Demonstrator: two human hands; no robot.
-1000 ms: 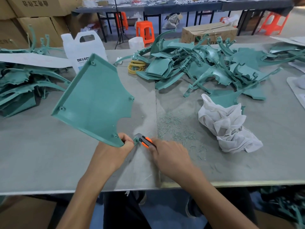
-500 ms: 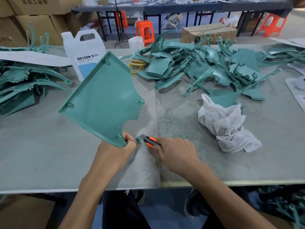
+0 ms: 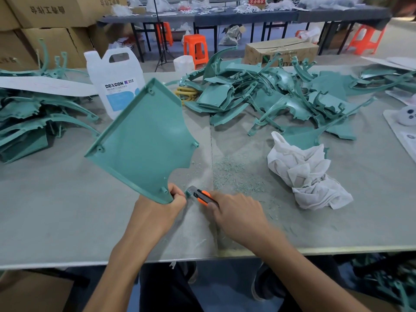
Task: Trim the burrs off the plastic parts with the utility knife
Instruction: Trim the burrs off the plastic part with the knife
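Here I see the teal plastic part (image 3: 144, 140) held up at a tilt, well to the left of the crumpled white cloth (image 3: 308, 176), with its broad face rising up and away from the left hand (image 3: 157, 212). That hand reaches in over the near edge of the table (image 3: 56, 210), fingers and thumb curled round the part's bottom corner and pinching it. Between that hand and the cloth the right hand (image 3: 238, 212) lies knuckles up, with its forearm angled in from the lower right and its fingers wrapped round the orange utility knife (image 3: 203, 195). The knife's tip points at a small tab on the gripped corner; I cannot tell whether the blade touches it. Teal shavings (image 3: 234, 174) lie scattered just left of the cloth.
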